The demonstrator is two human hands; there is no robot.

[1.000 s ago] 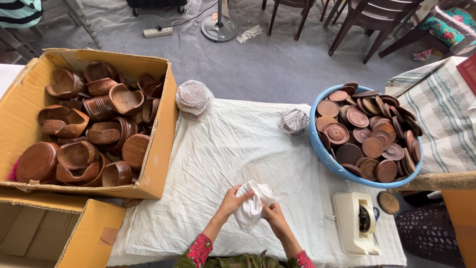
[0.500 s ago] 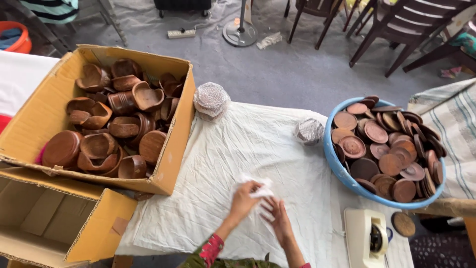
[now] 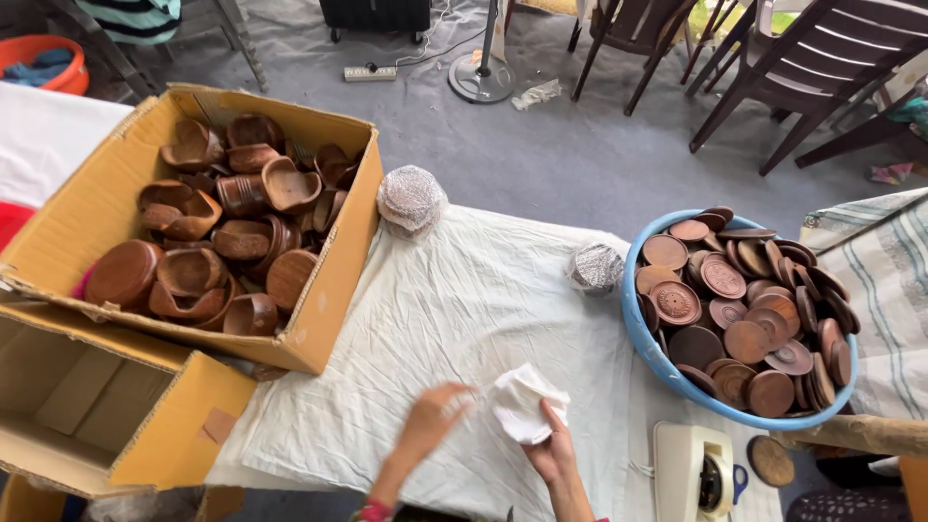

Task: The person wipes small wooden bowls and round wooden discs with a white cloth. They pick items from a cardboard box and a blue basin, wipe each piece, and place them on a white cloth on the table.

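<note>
The right hand [image 3: 553,452] is pinching a crumpled white cloth [image 3: 522,401] from below, near the table's front edge; the left hand [image 3: 432,418] is lying beside it, fingers loosely spread, just touching the cloth's edge; bare white table covering [image 3: 464,319] is stretching ahead; a cardboard box of wooden bowls [image 3: 208,227] is sitting left, a blue basin of wooden lids [image 3: 739,314] right.

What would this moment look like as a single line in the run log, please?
right hand: holds white foam net sleeve | left hand: open beside it | cardboard box: wooden bowls | blue tub: wooden lids
</note>
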